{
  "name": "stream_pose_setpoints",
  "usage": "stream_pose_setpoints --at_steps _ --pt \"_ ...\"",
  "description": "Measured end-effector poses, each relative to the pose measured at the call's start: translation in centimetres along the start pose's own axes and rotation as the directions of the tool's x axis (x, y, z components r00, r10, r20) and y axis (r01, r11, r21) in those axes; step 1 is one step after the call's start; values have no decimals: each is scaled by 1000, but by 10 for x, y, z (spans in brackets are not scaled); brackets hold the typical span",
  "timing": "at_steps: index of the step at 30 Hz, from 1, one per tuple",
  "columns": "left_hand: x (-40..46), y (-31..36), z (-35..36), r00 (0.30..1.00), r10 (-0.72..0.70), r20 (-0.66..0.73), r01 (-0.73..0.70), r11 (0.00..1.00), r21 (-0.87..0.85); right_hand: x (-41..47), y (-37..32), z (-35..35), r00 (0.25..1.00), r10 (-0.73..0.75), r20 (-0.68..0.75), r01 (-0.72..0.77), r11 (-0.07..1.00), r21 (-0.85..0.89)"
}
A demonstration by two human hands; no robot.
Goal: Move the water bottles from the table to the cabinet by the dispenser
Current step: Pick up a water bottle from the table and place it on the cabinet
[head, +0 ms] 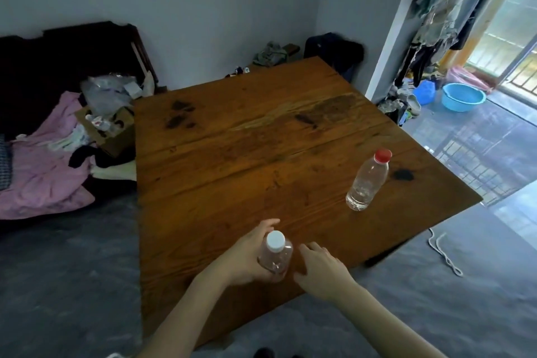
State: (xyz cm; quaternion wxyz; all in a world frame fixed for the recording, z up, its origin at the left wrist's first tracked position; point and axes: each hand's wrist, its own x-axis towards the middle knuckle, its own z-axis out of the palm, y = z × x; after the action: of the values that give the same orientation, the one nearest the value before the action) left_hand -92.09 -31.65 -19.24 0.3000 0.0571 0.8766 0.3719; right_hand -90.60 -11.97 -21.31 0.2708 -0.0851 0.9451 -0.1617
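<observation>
While my left hand (247, 256) wraps around the white-capped bottle (275, 256) near the lower middle of the frame, its fingers curl behind the clear body and the thumb presses the near side, so the grip is closed on that bottle. It stands upright on the wooden table (247, 131), close to the near edge. My left forearm runs up from the bottom edge of the frame, bare, angled toward the upper right.

My right hand (318, 267) sits just beside the same bottle on its right, palm down, fingers spread loosely and pointing up-left toward it; it holds nothing, and I cannot tell whether the fingertips touch the plastic. That forearm comes in from the lower right corner.

Well apart, at the right of the frame, the red-capped bottle (368, 180) stands upright on the table near its right edge, untouched.
</observation>
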Motion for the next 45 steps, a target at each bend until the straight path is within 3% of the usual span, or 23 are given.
stream_pose_setpoints --at_steps 7,12,14,16,18,19,21,30,38,45 --pt "6 -5 0 993 108 -55 -111 993 -45 -2 4 7 1000 1 12 -2 995 100" --pt "-5 9 -15 938 182 -295 -209 976 -62 2 11 11 995 50 85 -83 889 450" --pt "-12 21 -25 916 217 -337 -250 966 -58 1 13 9 981 114 159 -192 710 678" --pt "-19 36 -34 897 253 -362 -284 958 -34 -2 14 1 945 153 290 -326 345 880" --pt "-25 50 -39 872 305 -383 -325 946 11 -9 15 -9 913 112 392 -390 -45 920" --pt "-28 55 -41 854 339 -395 -353 935 40 -12 16 -14 910 84 407 -388 -178 904" --pt "-31 65 -44 822 388 -418 -398 915 67 -18 16 -25 913 40 406 -375 -312 873" --pt "-39 106 -51 744 494 -451 -527 848 59 -41 11 -65 927 -57 370 -368 -324 872" --pt "-44 128 -40 747 479 -461 -536 844 10 -63 24 -75 936 -54 347 -345 -334 877" --pt "-29 167 -24 750 525 -403 -596 800 -67 -89 55 -89 968 41 250 -215 -390 895"
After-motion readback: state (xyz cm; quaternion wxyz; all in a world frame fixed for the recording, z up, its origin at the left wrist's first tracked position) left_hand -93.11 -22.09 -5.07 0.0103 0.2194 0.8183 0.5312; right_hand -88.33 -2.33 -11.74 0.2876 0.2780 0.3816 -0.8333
